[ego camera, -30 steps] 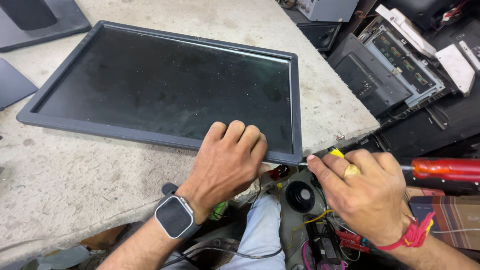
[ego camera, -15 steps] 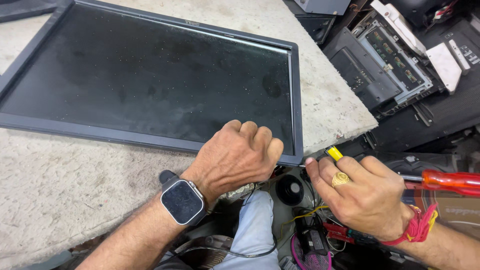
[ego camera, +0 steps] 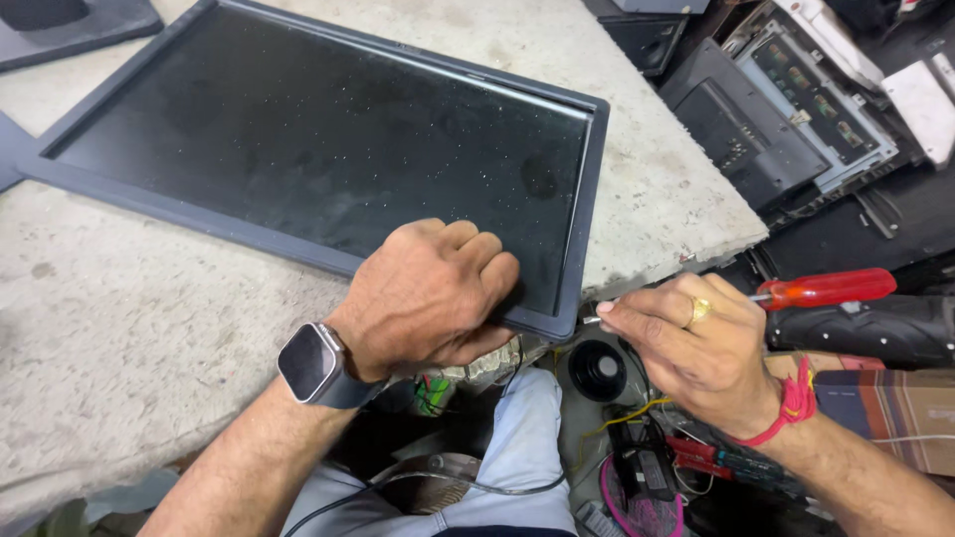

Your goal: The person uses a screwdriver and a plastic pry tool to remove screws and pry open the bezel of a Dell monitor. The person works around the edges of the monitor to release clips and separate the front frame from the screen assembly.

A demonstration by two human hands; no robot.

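A dark flat monitor (ego camera: pixel 318 129) lies face up on a concrete bench (ego camera: pixel 109 328), its near right corner at the bench edge. My left hand (ego camera: pixel 428 293), with a smartwatch on the wrist, is curled into a fist and presses on the bezel at that corner. My right hand (ego camera: pixel 696 343), with a gold ring and a red wrist thread, grips a screwdriver with a red handle (ego camera: pixel 826 288). The metal tip pokes out past my fingers and sits against the corner's right edge.
Stripped monitor housings and circuit boards (ego camera: pixel 796 109) are piled at the right. Below the bench edge lie a small black speaker (ego camera: pixel 597 370), coloured wires and my knee in light trousers (ego camera: pixel 517 447). Another dark panel (ego camera: pixel 70 25) sits at the top left.
My left hand has slid further onto the monitor's corner. My right hand has moved in closer, bringing the screwdriver tip up to the corner edge. The view has shifted slightly.
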